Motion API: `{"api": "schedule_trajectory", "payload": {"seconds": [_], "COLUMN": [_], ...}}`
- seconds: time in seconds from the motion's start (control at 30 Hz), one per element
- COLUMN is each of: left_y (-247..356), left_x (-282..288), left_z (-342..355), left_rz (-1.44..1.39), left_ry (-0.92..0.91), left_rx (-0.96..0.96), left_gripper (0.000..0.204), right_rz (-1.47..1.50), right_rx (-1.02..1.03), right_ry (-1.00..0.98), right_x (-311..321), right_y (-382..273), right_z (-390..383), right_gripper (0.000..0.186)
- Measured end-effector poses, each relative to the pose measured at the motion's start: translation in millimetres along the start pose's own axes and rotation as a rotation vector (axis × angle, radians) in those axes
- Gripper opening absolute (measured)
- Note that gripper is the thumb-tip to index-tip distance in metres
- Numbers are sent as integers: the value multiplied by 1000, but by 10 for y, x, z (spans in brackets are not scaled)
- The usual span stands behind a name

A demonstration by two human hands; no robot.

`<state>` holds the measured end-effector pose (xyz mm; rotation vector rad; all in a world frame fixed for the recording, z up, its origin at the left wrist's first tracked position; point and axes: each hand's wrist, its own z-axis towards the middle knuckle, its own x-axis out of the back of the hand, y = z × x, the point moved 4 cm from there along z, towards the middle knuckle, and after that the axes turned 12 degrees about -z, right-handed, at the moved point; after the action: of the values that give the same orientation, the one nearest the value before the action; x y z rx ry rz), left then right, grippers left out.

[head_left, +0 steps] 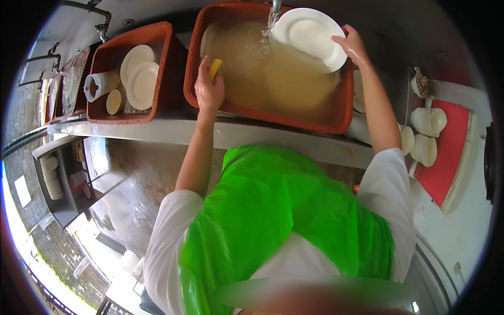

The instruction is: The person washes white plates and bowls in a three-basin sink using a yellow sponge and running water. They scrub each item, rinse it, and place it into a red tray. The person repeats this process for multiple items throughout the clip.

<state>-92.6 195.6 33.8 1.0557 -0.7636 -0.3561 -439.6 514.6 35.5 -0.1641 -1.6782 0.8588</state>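
Observation:
My right hand [353,45] grips the right rim of a white plate [308,35], thumb on its upper face. The plate is held tilted over the right side of a reddish-brown tub [273,119] of cloudy brownish water [273,79]. Beside the plate's left edge, water runs from a metal tap [276,5] into the tub. At the tub's left rim, my left hand [209,90] is closed round a yellow sponge [214,69], most of it hidden by the fingers. Part of another pale dish [208,39] shows along the tub's left wall.
On the left, a second reddish-brown tub [164,79] holds white plates [143,85], a small bowl [115,102] and a clear jug [101,85]. Stacked bowls [429,122] stand at right by a red board [452,142]. A metal counter edge [236,137] runs before me.

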Motion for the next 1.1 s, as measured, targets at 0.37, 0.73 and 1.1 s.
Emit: {"api": "schedule_trajectory", "payload": {"seconds": [0.37, 0.73, 1.1], "left_y": [896, 321, -436], "left_x": [-1553, -2128, -1849], "left_z": [-255, 31, 292], "left_rz": [-789, -141, 582], "left_ry": [-744, -651, -623], "left_rx": [-33, -356, -367], "left_gripper": [45, 52, 64], "right_rz": [1261, 1406, 1449], "right_rx": [-383, -411, -404], "right_ry": [-275, -465, -507], "right_x": [-725, -1344, -1647], "right_y": [-387, -852, -575], "right_z": [-2008, -2158, -1797], "right_gripper": [41, 51, 51]}}
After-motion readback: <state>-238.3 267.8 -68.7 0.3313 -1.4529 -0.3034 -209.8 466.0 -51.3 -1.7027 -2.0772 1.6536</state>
